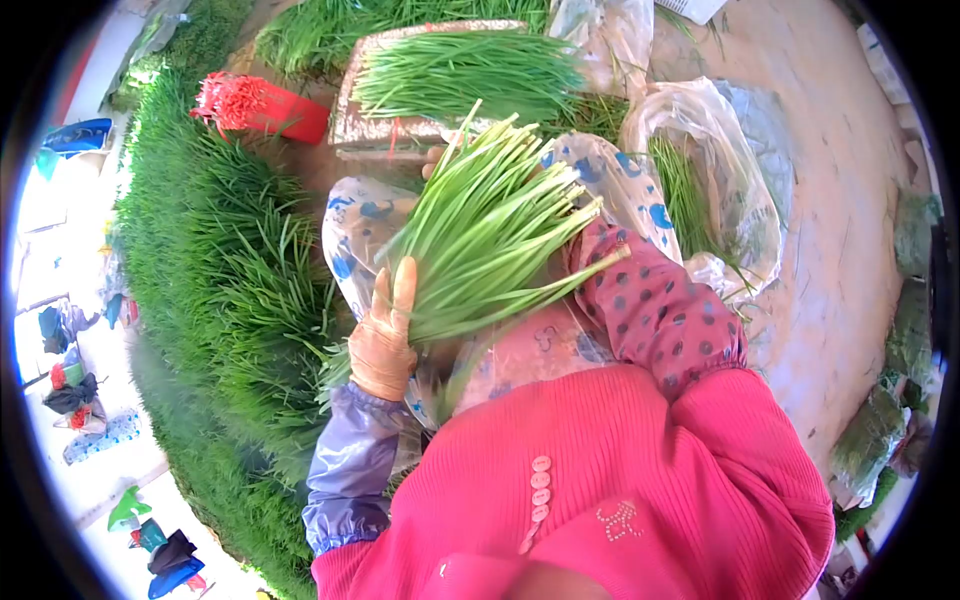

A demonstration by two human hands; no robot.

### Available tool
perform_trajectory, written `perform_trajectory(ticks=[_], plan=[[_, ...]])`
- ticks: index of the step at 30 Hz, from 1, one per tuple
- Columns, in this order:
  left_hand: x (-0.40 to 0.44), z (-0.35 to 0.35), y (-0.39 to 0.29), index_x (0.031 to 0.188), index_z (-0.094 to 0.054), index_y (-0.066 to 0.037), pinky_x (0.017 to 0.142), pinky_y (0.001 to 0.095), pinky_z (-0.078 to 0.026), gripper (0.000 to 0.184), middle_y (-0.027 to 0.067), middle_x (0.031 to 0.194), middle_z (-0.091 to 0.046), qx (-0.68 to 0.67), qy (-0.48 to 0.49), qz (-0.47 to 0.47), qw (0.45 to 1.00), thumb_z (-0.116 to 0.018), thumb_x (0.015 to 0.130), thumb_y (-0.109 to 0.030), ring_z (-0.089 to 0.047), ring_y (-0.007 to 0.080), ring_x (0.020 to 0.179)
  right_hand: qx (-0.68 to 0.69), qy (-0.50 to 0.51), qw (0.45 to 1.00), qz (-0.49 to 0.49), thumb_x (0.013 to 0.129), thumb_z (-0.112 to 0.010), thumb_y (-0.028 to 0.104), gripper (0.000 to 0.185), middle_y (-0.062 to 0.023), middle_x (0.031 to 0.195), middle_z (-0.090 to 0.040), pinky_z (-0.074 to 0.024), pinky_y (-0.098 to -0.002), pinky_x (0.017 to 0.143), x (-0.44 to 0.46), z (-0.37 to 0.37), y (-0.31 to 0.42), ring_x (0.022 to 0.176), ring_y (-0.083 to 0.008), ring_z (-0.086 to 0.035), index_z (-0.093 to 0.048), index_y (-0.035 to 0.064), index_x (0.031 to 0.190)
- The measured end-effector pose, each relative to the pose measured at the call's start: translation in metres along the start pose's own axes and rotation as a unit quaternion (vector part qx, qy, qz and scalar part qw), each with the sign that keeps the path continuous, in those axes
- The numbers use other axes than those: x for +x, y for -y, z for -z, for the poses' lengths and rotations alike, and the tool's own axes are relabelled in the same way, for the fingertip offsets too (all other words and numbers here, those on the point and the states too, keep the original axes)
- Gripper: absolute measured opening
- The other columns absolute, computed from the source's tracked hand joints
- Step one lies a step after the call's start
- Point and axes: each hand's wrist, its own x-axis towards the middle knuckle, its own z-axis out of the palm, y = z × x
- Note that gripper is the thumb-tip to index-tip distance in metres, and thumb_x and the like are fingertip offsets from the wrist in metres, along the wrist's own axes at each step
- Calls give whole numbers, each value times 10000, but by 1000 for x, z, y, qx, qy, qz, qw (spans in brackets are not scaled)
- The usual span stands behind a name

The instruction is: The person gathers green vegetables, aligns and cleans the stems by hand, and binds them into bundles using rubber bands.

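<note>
A large loose bunch of garlic chives (480, 235) lies slantwise before my chest, pale stem ends at the upper right. My left hand (385, 340), in a pale orange glove, is at the lower left edge of the bunch. Two of its digits point up against the leaves; the others are hidden. My right hand (432, 162) is mostly covered by the bunch, which it supports from beneath. Only its fingertips show beyond the upper left side. The spotted right sleeve (660, 305) runs under the stem ends.
Uncut-looking heaps of chives (220, 270) line the left. Ahead, more chives (470, 75) lie on a worn board (345, 125). Red ties fill a red container (290, 115) beside it. A clear plastic bag (755, 215) with chives inside stands to the right.
</note>
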Motion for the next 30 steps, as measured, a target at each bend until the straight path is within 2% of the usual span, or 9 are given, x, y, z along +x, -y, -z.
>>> perform_trajectory(ticks=[5, 9, 11, 12, 14, 19, 24, 26, 30], plan=[[-26, -21, -15, 1493, -275, -206, 755, 438, -528, 922, 272, 1425, -373, -1, 10, 39, 999, -656, 677, -11, -610, 412, 946, -41, 0, 999, 7, 1011, -386, 390, 484, -132, 1289, -545, -513, -433, 854, -7, -2, -2, 1075, -263, -579, -431, 47, 1349], [-19, 31, -9, 1503, -247, -134, 1092, 385, -363, 1124, 290, 1512, -178, -201, 188, 14, 961, -829, 546, -31, -356, 455, 1328, -121, -9, 992, 31, 1014, -381, 386, 475, -120, 1282, -554, -514, -407, 845, -23, 2, 13, 1056, -249, -585, -443, 50, 1344], [-5, 84, 10, 1480, -316, -116, 1109, 394, -331, 1015, 271, 1516, -221, -224, 344, 28, 911, -842, 613, -92, -331, 400, 1367, -174, -15, 984, 44, 1015, -378, 383, 470, -114, 1278, -558, -515, -394, 841, -30, 4, 21, 1046, -242, -589, -449, 52, 1341], [-13, 95, 48, 1442, -391, -102, 1048, 414, -409, 928, 258, 1424, -410, -262, 321, -39, 909, -851, 641, -200, -420, 359, 1321, -198, -16, 979, 50, 1016, -377, 382, 468, -111, 1276, -560, -515, -387, 839, -33, 5, 23, 1041, -238, -590, -452, 52, 1340], [-13, 140, 59, 1381, -462, -34, 833, 366, -550, 909, 154, 1194, -636, -331, 234, 202, 892, -847, 643, -399, -636, 235, 1039, -253, -18, 965, 61, 1017, -374, 380, 464, -105, 1273, -564, -516, -374, 835, -39, 4, 29, 1032, -231, -594, -458, 54, 1337], [52, 122, 28, 1460, -286, 15, 977, 389, -456, 1130, 177, 1286, -568, -513, 79, 51, 854, -797, 646, -579, -580, 255, 1137, -382, -29, 920, 85, 1021, -368, 374, 455, -90, 1264, -575, -517, -341, 824, -56, 4, 44, 1008, -213, -602, -473, 58, 1331], [58, -38, 63, 1445, -322, 8, 1009, 411, -405, 990, 155, 1371, -493, -313, 137, -68, 937, -767, 736, -519, -474, 273, 1252, -528, -47, 843, 87, 1025, -361, 368, 447, -75, 1255, -586, -519, -309, 813, -77, 7, 61, 984, -195, -610, -489, 61, 1324], [74, -23, 13, 1369, -442, -4, 948, 386, -452, 796, 123, 1265, -564, -615, 256, -8, 746, -764, 774, -423, -545, 238, 1145, -568, -61, 816, 83, 1027, -359, 366, 444, -69, 1252, -590, -520, -296, 809, -76, 14, 66, 974, -188, -613, -495, 63, 1322], [61, -13, -1, 1288, -518, -16, 870, 337, -503, 643, 89, 1146, -634, -734, 236, 146, 620, -764, 777, -320, -622, 196, 1000, -570, -86, 814, 73, 1030, -353, 361, 439, -57, 1244, -598, -521, -269, 800, -77, 32, 80, 955, -174, -620, -507, 66, 1317]])
